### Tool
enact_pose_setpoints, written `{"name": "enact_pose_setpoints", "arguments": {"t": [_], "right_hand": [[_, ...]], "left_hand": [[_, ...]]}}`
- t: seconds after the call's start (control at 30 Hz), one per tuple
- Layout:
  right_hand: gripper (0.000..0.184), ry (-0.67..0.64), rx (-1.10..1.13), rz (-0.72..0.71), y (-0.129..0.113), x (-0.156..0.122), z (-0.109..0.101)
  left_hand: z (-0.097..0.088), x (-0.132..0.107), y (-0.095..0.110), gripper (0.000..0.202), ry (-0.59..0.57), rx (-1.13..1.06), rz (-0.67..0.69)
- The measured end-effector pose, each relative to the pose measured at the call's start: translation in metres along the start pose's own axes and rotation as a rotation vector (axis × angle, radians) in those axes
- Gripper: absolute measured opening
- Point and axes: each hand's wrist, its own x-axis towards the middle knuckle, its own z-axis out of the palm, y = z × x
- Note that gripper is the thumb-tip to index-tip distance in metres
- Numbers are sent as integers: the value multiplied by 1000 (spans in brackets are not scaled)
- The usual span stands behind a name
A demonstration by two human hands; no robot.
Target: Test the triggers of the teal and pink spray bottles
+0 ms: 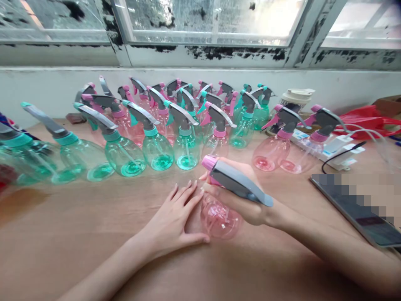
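Observation:
A pink transparent spray bottle (221,221) with a grey and pink trigger head (236,182) stands on the table in front of me. My right hand (247,210) is closed around it just below the head, with the fingers partly hidden behind the head. Beside the bottle, my left hand (173,219) lies with fingers spread, its thumb and fingertips close to the bottle's left side. Whether those fingers touch it I cannot tell. Just beyond my hands stand a green spray bottle (187,155) and a pink-necked one (216,144).
Several more green and pink spray bottles stand in rows towards the wall (194,75). Two pink bottles, one of them here (271,152), stand right of my hands, near a white power strip (332,146). A phone (351,205), lidded cup (296,97) and red plastic bag (365,119) lie further right.

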Motion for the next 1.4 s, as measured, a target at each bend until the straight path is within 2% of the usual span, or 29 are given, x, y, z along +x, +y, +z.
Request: {"name": "enact_pose_setpoints", "arguments": {"t": [0.13,0.27,0.37,0.43,0.57,0.7,1.13,1.4], "right_hand": [[16,2,3,-34,1,0,-1],[4,-17,120,35,6,-2,1],[24,0,203,41,9,-7,3],[28,-1,213,14,11,-10,3],[17,-2,146,29,11,-10,2],[18,6,118,76,7,-8,2],[14,10,131,43,9,-9,3],[9,79,-43,29,4,-5,0]], "left_hand": [[1,-1,-1,88,-3,0,0],[0,-1,-1,86,4,15,-5],[0,0,-1,86,-8,31,-6],[0,0,-1,86,-21,36,-8],[-1,-1,0,86,-27,34,-16],[-1,-1,1,84,-34,37,-14],[1,-1,0,83,-17,42,-4],[-5,1,4,81,-63,59,-18]]}}
